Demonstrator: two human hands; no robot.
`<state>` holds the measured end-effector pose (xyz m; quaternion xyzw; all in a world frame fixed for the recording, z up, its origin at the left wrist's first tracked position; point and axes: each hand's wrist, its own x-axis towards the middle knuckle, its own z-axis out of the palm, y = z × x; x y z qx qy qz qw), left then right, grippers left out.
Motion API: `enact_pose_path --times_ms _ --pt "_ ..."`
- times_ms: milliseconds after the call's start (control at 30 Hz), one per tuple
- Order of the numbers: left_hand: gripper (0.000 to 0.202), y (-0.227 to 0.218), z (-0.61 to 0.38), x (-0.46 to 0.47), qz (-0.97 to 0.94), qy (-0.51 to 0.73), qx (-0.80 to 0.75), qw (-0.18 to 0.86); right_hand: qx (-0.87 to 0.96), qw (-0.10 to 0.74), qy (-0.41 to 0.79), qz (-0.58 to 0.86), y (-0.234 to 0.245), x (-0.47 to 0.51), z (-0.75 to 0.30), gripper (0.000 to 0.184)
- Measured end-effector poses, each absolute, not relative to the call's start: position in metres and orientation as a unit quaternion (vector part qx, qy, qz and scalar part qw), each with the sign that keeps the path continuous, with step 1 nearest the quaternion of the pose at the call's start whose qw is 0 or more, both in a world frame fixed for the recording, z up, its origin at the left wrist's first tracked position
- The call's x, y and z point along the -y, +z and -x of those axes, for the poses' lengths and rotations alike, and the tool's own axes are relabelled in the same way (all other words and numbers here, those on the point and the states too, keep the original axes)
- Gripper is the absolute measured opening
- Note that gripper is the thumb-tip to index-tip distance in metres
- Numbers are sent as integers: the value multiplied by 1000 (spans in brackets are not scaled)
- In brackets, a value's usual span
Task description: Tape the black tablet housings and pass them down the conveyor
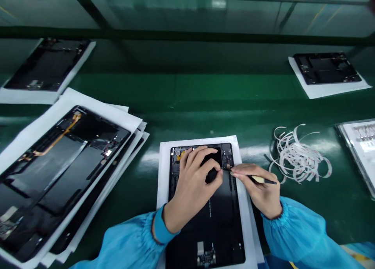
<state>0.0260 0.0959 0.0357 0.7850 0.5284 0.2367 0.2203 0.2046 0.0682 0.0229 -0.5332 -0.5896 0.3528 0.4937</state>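
In front of me an opened black tablet housing (205,218) lies on white paper sheets (164,163), with circuit parts showing at both ends. My left hand (196,179) rests over its upper half, with thumb and index fingertip pinched together near the right edge. Whatever those fingertips hold, if anything, is too small to make out. My right hand (259,189) grips a slim pen-like tool (259,179) with a cream and black handle. Its dark tip reaches the housing's right edge, close to the left fingertips.
To the left is a stack of similar tablet housings (73,155) interleaved with white paper. Further back lie another housing at left (49,64) and one at right (326,68). Curled white strips (301,155) are heaped right of my hands, and a clear-edged tray (360,155) stands at far right.
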Motion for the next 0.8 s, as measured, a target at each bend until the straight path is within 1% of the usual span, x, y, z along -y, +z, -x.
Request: enact_pose_path --times_ms 400,800 --pt "12 36 -27 -96 -785 244 -527 214 570 511 339 547 20 -58 -210 19" --pt "15 35 -30 -97 -782 243 -532 216 551 515 320 572 13 -58 -213 14"
